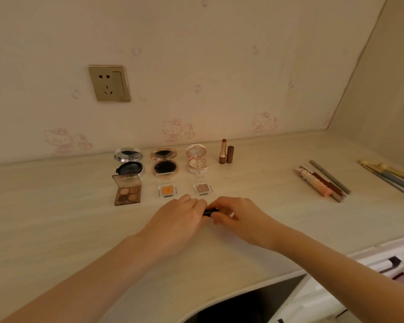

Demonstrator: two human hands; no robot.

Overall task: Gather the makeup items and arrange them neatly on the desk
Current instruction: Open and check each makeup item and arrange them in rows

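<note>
Gripping a small dark tube (pixel 210 212) with left hand (pixel 180 217) and right hand (pixel 239 217), fingers curled round either end, low at the desk (pixel 56 229) just in front of the pink pan (pixel 202 189). Could come apart with a jerk and knock that pan or the orange pan (pixel 167 190) out of line. Could also roll toward the front edge if released lying flat. Looks short, black and glossy, likely a lipstick; mostly hidden by fingers, so cannot tell capped or not. Safer stood upright by the open lipstick (pixel 222 151) and its cap (pixel 230 155)
</note>
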